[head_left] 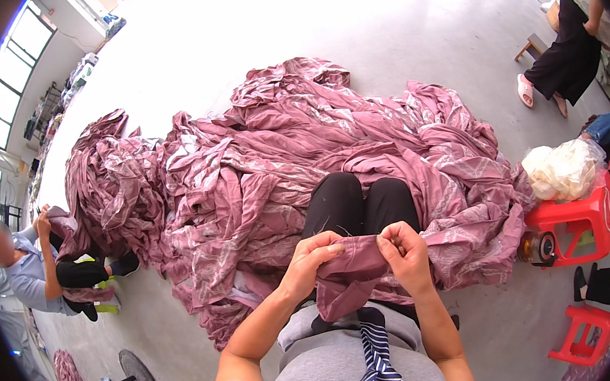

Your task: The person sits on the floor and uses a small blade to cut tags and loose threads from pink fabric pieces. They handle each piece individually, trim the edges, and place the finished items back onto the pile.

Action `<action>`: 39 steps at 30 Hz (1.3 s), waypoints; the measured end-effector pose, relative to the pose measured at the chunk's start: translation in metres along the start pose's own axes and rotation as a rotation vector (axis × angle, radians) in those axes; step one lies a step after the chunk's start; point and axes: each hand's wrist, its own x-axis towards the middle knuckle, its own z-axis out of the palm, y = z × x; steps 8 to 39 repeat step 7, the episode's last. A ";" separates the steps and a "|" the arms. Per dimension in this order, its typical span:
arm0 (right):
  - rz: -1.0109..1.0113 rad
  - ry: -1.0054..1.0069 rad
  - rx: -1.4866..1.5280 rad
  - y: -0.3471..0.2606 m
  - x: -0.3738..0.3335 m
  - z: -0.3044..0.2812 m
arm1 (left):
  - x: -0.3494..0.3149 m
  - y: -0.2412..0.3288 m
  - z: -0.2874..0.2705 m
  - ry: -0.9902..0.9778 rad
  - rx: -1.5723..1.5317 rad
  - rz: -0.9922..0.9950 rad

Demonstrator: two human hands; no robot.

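A mauve fabric piece is stretched by its edge between my two hands, just above my lap. My left hand pinches the edge at its left end, thumb on top. At the right end, my right hand pinches the same edge between thumb and fingers. A few loose threads stand up near the left fingertips. The fabric's lower part hangs down in folds toward my waist. Around my knees spreads a large heap of mauve fabric with pale patterned bands, lying on the floor.
On the right, a red plastic stool bears a clear bag of white material; a glass jar is beside it. Another red stool stands nearer. At left, a seated person handles mauve cloth. Another person is at upper right.
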 end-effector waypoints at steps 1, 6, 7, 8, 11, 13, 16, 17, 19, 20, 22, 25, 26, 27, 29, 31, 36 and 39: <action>-0.046 0.002 -0.113 -0.005 0.000 -0.001 | 0.000 0.002 0.003 0.007 0.070 0.017; -0.058 -0.179 -0.320 -0.031 0.008 -0.027 | 0.000 0.011 0.004 -0.083 0.336 0.011; 0.100 -0.267 -0.248 -0.030 0.010 -0.035 | 0.001 0.012 0.003 -0.110 0.375 0.003; 0.100 -0.267 -0.248 -0.030 0.010 -0.035 | 0.001 0.012 0.003 -0.110 0.375 0.003; 0.100 -0.267 -0.248 -0.030 0.010 -0.035 | 0.001 0.012 0.003 -0.110 0.375 0.003; 0.100 -0.267 -0.248 -0.030 0.010 -0.035 | 0.001 0.012 0.003 -0.110 0.375 0.003; 0.100 -0.267 -0.248 -0.030 0.010 -0.035 | 0.001 0.012 0.003 -0.110 0.375 0.003; 0.100 -0.267 -0.248 -0.030 0.010 -0.035 | 0.001 0.012 0.003 -0.110 0.375 0.003; 0.100 -0.267 -0.248 -0.030 0.010 -0.035 | 0.001 0.012 0.003 -0.110 0.375 0.003; 0.100 -0.267 -0.248 -0.030 0.010 -0.035 | 0.001 0.012 0.003 -0.110 0.375 0.003; 0.100 -0.267 -0.248 -0.030 0.010 -0.035 | 0.001 0.012 0.003 -0.110 0.375 0.003; 0.100 -0.267 -0.248 -0.030 0.010 -0.035 | 0.001 0.012 0.003 -0.110 0.375 0.003; 0.100 -0.267 -0.248 -0.030 0.010 -0.035 | 0.001 0.012 0.003 -0.110 0.375 0.003; 0.100 -0.267 -0.248 -0.030 0.010 -0.035 | 0.001 0.012 0.003 -0.110 0.375 0.003; 0.100 -0.267 -0.248 -0.030 0.010 -0.035 | 0.001 0.012 0.003 -0.110 0.375 0.003; 0.100 -0.267 -0.248 -0.030 0.010 -0.035 | 0.001 0.012 0.003 -0.110 0.375 0.003; 0.100 -0.267 -0.248 -0.030 0.010 -0.035 | 0.001 0.012 0.003 -0.110 0.375 0.003; 0.100 -0.267 -0.248 -0.030 0.010 -0.035 | 0.001 0.012 0.003 -0.110 0.375 0.003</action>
